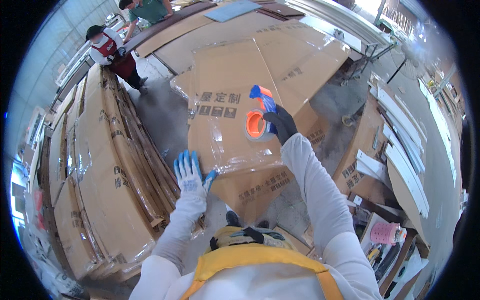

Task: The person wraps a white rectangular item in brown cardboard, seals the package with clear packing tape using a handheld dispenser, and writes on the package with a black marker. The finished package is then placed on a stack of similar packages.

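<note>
My right hand (284,123), in a dark glove, grips a blue and orange tape dispenser (267,102) above a flat cardboard package (232,78). A roll of tape (248,129) sits on the dispenser's orange hub. My left hand (191,177), in a white glove with blue fingertips, is spread at the package's near left corner; whether it touches the cardboard I cannot tell. Strips of clear tape shine along the package's near and left edges. Printed writing and handling symbols mark its top. Another cardboard sheet (249,195) shows below the near edge.
Tall cardboard-wrapped panels (101,150) stand packed along the left. White strips (407,176) lie on cardboard at right, near a pink bottle (386,233) and a tool box. A standing fan (410,58) is at far right. Two people (112,52) (152,13) handle a dark panel (168,22) at upper left.
</note>
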Motion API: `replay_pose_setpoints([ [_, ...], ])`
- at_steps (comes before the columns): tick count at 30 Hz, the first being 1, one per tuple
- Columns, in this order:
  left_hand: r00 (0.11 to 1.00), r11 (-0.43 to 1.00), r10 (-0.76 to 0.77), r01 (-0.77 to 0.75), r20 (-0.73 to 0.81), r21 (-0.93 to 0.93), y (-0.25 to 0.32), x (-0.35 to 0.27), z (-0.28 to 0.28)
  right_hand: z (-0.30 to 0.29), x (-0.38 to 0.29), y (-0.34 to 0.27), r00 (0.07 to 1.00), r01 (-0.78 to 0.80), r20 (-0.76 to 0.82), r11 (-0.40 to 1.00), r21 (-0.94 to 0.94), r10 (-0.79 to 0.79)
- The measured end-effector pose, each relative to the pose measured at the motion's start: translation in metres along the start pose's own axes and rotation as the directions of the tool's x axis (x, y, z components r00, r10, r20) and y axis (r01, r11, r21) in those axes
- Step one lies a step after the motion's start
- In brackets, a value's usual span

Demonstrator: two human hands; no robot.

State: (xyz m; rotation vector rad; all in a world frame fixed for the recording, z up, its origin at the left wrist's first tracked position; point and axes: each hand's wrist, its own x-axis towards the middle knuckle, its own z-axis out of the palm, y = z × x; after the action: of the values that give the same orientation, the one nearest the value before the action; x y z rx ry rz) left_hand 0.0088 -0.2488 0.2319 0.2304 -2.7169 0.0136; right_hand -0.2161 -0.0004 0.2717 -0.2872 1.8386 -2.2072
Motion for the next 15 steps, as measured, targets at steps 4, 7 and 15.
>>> replay_pose_setpoints([
  [4, 0.811, 0.579, -0.586, 0.409, -0.011, -0.706, 0.006, -0.017, 0.036, -0.022, 0.03, 0.029, 0.942, 0.328, 0.17, 0.704, -0.63, -0.288],
  [7, 0.569, -0.409, -0.56, 0.442, 0.602, -0.798, 0.013, -0.027, 0.07, -0.039, 0.018, 0.046, 0.904, 0.24, -0.043, 0.588, -0.773, -0.426],
  [15, 0.563, -0.535, -0.544, 0.338, 0.622, -0.774, 0.011, -0.025, 0.087, -0.066, -0.043, 0.07, 0.864, -0.426, -0.24, 0.897, 0.116, 0.442],
])
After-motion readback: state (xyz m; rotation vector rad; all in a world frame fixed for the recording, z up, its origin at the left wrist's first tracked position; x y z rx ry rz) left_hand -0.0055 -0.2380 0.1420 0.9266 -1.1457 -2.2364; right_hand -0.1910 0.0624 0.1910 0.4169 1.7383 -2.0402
